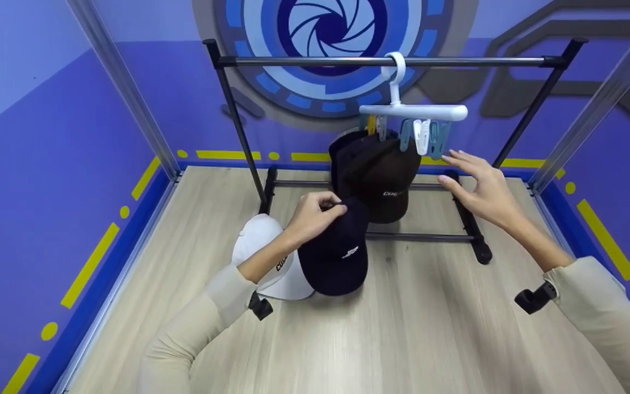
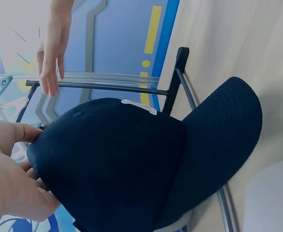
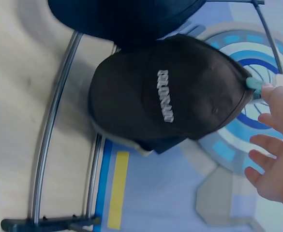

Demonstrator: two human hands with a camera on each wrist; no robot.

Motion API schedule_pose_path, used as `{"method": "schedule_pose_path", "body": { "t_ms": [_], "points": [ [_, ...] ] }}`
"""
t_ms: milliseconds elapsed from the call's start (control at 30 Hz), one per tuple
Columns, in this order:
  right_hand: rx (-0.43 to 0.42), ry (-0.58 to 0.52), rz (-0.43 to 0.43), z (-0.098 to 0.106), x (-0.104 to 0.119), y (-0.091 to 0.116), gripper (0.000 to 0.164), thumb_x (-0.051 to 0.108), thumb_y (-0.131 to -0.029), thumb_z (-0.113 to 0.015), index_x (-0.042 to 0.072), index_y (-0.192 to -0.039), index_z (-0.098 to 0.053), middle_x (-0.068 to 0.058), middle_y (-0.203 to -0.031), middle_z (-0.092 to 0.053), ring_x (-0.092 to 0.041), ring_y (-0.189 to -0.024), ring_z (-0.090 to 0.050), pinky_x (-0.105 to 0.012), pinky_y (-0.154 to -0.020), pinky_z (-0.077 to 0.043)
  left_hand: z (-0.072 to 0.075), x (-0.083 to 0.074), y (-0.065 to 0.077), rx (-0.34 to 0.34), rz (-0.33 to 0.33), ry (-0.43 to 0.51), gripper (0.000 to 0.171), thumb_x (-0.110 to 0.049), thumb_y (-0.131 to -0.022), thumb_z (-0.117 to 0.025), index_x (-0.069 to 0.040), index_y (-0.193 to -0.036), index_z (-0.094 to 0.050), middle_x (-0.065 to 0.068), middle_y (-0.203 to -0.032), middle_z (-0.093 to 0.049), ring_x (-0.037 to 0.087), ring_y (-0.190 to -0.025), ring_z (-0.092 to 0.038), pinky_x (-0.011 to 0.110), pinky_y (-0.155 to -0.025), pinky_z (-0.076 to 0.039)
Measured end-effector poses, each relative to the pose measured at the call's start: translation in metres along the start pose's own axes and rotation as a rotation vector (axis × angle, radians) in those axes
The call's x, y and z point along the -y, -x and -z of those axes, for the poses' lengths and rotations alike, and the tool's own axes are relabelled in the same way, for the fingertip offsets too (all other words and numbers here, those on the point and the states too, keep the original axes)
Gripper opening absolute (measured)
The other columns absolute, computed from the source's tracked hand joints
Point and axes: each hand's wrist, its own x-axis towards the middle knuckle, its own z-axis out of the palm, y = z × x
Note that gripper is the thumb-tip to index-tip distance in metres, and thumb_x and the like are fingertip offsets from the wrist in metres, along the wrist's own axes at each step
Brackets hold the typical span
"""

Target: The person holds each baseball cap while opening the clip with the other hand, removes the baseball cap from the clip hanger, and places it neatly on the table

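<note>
My left hand (image 1: 315,216) pinches the top of a navy baseball cap (image 1: 331,251) between thumb and fingers. The cap's brim points down, with a small white emblem on its front, and the left wrist view shows its crown from the side. Up at the right, my right hand (image 1: 484,191) has its fingers spread and holds nothing; its fingertips come close to the blue-grey clips (image 1: 439,139) of a white clip hanger (image 1: 413,112). From that hanger hangs a dark brown cap (image 1: 383,175) with white lettering, other caps partly hidden behind it.
A white cap (image 1: 263,241) lies on the wood-patterned floor (image 1: 413,317) at the left, partly covered by the navy cap. The black rack's top bar (image 1: 304,62) carries the hanger, and its base bars (image 1: 424,237) run low across the floor. Blue walls enclose the space.
</note>
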Motion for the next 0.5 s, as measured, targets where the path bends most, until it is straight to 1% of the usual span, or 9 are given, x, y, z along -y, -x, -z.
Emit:
{"method": "schedule_pose_path", "body": {
  "t_ms": [133, 233, 333, 500],
  "points": [
    [-0.016, 0.033, 0.033, 0.0, -0.012, 0.008, 0.043, 0.013, -0.095, -0.072, -0.001, -0.134, -0.064, -0.028, -0.146, -0.055, -0.051, -0.14, -0.045, -0.069, -0.114, -0.031, 0.004, 0.01, 0.003, -0.042, 0.053, -0.001, 0.01, -0.014, -0.087, -0.069, -0.006, -0.084, -0.074, -0.006, -0.073, -0.068, 0.004, -0.072, -0.057, 0.022, -0.078, -0.045],
    [-0.048, 0.038, 0.056, -0.002, -0.021, 0.013, 0.041, 0.008, -0.092, -0.073, -0.003, -0.131, -0.066, -0.03, -0.142, -0.057, -0.052, -0.136, -0.048, -0.069, -0.112, -0.034, 0.006, 0.02, 0.005, -0.067, 0.103, 0.001, 0.008, -0.014, -0.086, -0.069, -0.007, -0.084, -0.073, -0.01, -0.069, -0.065, 0.004, -0.07, -0.057, 0.022, -0.077, -0.044],
    [-0.062, 0.038, 0.07, -0.004, -0.029, 0.018, 0.038, 0.005, -0.09, -0.074, -0.005, -0.127, -0.068, -0.032, -0.138, -0.059, -0.053, -0.133, -0.051, -0.069, -0.109, -0.036, 0.008, 0.03, 0.007, -0.075, 0.164, 0.014, 0.006, -0.014, -0.087, -0.068, -0.009, -0.085, -0.071, -0.013, -0.068, -0.062, 0.004, -0.071, -0.056, 0.022, -0.079, -0.044],
    [-0.044, 0.053, 0.051, -0.002, -0.037, 0.026, 0.034, 0.005, -0.092, -0.072, -0.005, -0.124, -0.069, -0.032, -0.133, -0.063, -0.052, -0.129, -0.054, -0.07, -0.106, -0.038, 0.012, 0.047, 0.012, -0.066, 0.251, 0.048, 0.005, -0.013, -0.087, -0.068, -0.011, -0.083, -0.066, -0.013, -0.066, -0.058, 0.006, -0.07, -0.052, 0.022, -0.077, -0.042]
  ]
}}
